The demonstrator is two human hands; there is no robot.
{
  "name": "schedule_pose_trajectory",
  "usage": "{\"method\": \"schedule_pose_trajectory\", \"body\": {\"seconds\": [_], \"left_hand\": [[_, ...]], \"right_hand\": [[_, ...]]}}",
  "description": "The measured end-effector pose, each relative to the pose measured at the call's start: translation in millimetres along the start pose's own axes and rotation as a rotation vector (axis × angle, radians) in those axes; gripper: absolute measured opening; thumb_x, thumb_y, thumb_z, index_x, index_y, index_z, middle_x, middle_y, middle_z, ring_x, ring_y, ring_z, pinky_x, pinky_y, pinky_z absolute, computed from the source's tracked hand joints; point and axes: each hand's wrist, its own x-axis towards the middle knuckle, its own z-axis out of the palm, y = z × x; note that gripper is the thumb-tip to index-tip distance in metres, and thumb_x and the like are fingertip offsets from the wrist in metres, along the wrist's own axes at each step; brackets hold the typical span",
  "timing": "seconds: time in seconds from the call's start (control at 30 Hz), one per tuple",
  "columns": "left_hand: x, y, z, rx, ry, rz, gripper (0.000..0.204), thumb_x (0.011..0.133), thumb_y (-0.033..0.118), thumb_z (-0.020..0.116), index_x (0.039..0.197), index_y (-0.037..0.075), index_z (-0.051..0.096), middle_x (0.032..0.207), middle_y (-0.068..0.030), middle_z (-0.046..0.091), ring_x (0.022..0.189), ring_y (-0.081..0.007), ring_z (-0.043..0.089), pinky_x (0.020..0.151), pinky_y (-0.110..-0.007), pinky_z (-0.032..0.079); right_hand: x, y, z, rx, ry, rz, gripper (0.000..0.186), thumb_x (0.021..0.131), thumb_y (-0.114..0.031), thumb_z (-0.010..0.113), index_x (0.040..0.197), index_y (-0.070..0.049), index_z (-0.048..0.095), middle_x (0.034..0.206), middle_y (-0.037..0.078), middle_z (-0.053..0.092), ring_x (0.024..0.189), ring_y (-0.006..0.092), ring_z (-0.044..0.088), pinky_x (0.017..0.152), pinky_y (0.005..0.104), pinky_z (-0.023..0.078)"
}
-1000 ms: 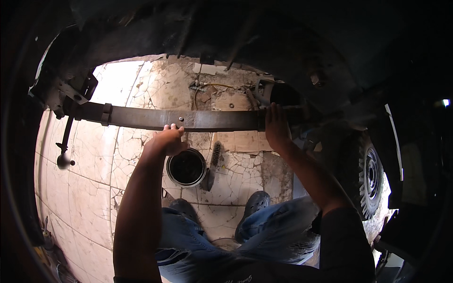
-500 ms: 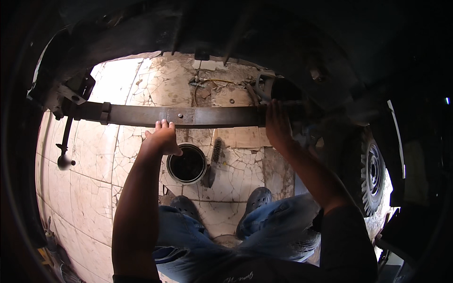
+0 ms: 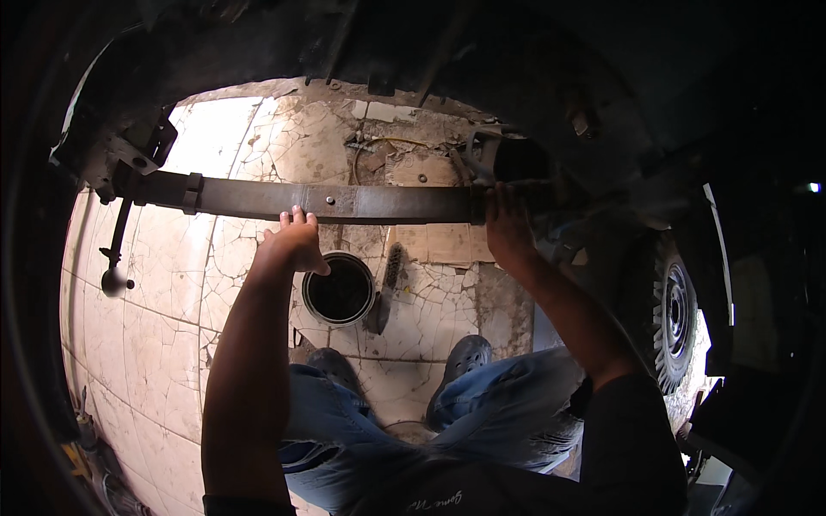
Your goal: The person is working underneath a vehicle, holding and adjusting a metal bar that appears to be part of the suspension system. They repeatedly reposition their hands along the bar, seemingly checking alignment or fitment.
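Note:
A long, dark metal leaf spring runs crosswise beneath the vehicle body, with a clamp band near its left end and a small bolt at its middle. My left hand touches the spring's near edge left of the bolt. Its fingertips are spread on the metal and the thumb stands apart. Farther right, my right hand lies across the spring with its fingers over it, and shadow hides part of the grip. Below the spring, close to my left thumb, a round open can with dark contents stands on the floor.
A wire brush lies beside the can. Cracked pale tiles cover the floor. A rod with a ball end hangs at left. The dark vehicle body arches overhead, and a tyred wheel stands at right.
The whole view has shifted slightly, so the spring and can sit a little higher in the picture. Both hands keep their places on the spring.

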Motion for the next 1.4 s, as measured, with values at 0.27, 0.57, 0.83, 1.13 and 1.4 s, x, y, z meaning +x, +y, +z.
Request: {"method": "schedule_pose_trajectory", "body": {"seconds": [0.27,0.57,0.83,1.13,1.4], "left_hand": [[10.7,0.1,-2.3,-0.016,-0.014,0.017,0.112,0.067,0.043,0.079,0.149,0.004,0.013,0.157,-0.0185,0.006,0.144,-0.0360,0.013,0.111,-0.057,0.024],[13.2,11.9,-8.2,-0.011,-0.034,-0.040,0.109,0.069,0.045,0.077,0.149,0.003,0.014,0.157,-0.0177,0.006,0.143,-0.0369,0.014,0.112,-0.055,0.023],[0.3,5.8,-9.5,-0.039,0.008,0.028,0.109,0.069,0.044,0.078,0.147,-0.001,0.017,0.152,-0.0289,0.010,0.140,-0.0442,0.016,0.111,-0.047,0.030],[-4.5,0.8,-6.4,-0.029,0.007,0.016,0.107,0.070,0.042,0.077,0.149,0.005,0.015,0.155,-0.0229,0.007,0.142,-0.0402,0.014,0.109,-0.056,0.029],[-5.0,5.2,-10.4,-0.077,-0.021,-0.021,0.101,0.073,0.040,0.075,0.150,0.009,0.017,0.158,-0.0138,0.008,0.144,-0.0332,0.013,0.113,-0.057,0.021]], "right_hand": [[25.4,30.9,3.2,0.294,-0.113,-0.075,0.068,0.082,-0.006,0.054,0.141,0.010,0.024,0.146,0.030,0.028,0.137,0.0427,0.027,0.114,0.0483,0.022],[7.4,39.0,-3.1,0.553,0.220,-0.027,0.067,0.077,0.003,0.048,0.141,0.007,0.027,0.142,0.031,0.034,0.132,0.0420,0.034,0.112,0.0457,0.027],[-12.2,4.6,7.7,0.182,0.094,-0.093,0.068,0.078,-0.006,0.053,0.138,0.014,0.027,0.144,0.033,0.027,0.136,0.0454,0.026,0.113,0.0505,0.021],[8.6,11.4,-19.1,0.123,-0.032,-0.106,0.075,0.076,-0.011,0.060,0.139,0.013,0.027,0.146,0.032,0.025,0.137,0.0441,0.024,0.115,0.0499,0.018],[2.1,9.0,-7.9,0.154,0.008,-0.068,0.077,0.074,-0.010,0.063,0.139,0.011,0.027,0.147,0.031,0.023,0.138,0.0431,0.023,0.114,0.0500,0.019]]}}
